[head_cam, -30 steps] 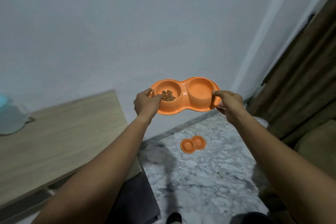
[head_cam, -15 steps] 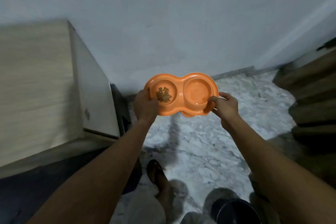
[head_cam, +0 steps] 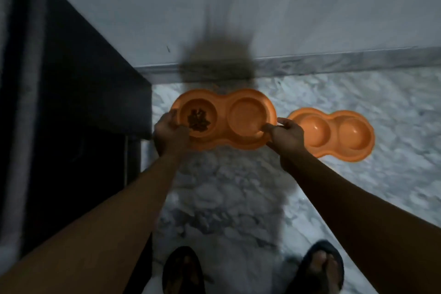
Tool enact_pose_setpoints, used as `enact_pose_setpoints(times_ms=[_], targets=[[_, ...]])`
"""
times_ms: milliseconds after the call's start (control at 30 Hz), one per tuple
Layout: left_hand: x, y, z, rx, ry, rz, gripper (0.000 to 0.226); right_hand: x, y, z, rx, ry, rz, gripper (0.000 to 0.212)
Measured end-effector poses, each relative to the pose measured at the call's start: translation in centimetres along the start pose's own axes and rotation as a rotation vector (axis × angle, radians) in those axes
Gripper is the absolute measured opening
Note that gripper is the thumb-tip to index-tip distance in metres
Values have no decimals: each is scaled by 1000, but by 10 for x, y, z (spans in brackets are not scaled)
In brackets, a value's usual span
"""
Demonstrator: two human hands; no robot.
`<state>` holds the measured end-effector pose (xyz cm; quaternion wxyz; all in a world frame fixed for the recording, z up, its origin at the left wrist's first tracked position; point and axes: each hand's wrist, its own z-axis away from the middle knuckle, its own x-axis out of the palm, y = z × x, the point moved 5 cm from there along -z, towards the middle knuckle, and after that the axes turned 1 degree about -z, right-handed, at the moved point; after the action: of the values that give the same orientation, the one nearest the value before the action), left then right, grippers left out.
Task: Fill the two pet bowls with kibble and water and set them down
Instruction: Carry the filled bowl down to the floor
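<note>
Two double pet bowls in view, both orange; the held bowl (head_cam: 224,119) sits between the hands above the floor (head_cam: 238,198), near the skirting (head_cam: 334,61) at the wall's foot; the second bowl (head_cam: 334,133) lies flat on the floor just to its right, near the same edge. Kibble (head_cam: 198,120) fills part of the held bowl's left well; the right well (head_cam: 247,114) looks smooth and bare, and whether it holds water I cannot tell through the blur and dim light. Left hand (head_cam: 170,132) clamped on the left rim, thumb over the lip; right hand (head_cam: 285,135) clamped on the right rim, fingers beneath, thumb on top; hands well apart, one at each end. Bowl roughly level, perhaps tipped slightly toward the person. A dark cabinet (head_cam: 71,102) stands close on the left; its corner is just beside the left hand.

Judgement: lowering step, not yet set down.

Risks: any tilt on the way down would slide kibble out or slop water, if present, over the low rim; knuckles may catch the cabinet corner; the right end may land on the second bowl's edge and rock; sandalled feet (head_cam: 183,272) below could be splashed, and a wet marble floor would be slippery.
</note>
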<state>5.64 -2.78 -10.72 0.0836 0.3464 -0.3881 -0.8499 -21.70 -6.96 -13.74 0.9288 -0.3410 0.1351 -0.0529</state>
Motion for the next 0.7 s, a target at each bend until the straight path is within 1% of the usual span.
enact_pose_setpoints(times_ms=[33,100,167,267,333,367,433,467,500,533,633,700], targets=[[14,-22,-17,-11,6,1,59,10,16,-23,0,-8,16,35],[36,-56,-41,-37,14,5,53,22,43,-59,-11,-2,48,34],[47,-77,-56,-59,10,-7,54,29,61,-79,-4,2,55,40],[55,-92,-70,-43,-50,-130,58,37,77,-93,-3,-25,82,55],[59,-91,-70,-14,-78,-186,59,39,78,-91,-14,-26,112,66],[60,-88,-68,8,-72,-216,60,40,76,-88,-26,-29,134,68],[65,-74,-53,96,0,-273,60,35,71,-83,-60,-33,193,73],[71,-64,-43,182,35,-275,54,30,67,-81,-79,-34,216,75],[79,-56,-33,264,50,-282,46,25,64,-80,-97,-32,229,74],[92,-48,-21,323,24,-309,44,17,59,-79,-119,-22,236,71],[149,-21,21,359,-162,-334,61,-27,35,-80,-206,93,263,58],[187,-1,48,386,-259,-313,59,-62,25,-86,-234,176,283,47]])
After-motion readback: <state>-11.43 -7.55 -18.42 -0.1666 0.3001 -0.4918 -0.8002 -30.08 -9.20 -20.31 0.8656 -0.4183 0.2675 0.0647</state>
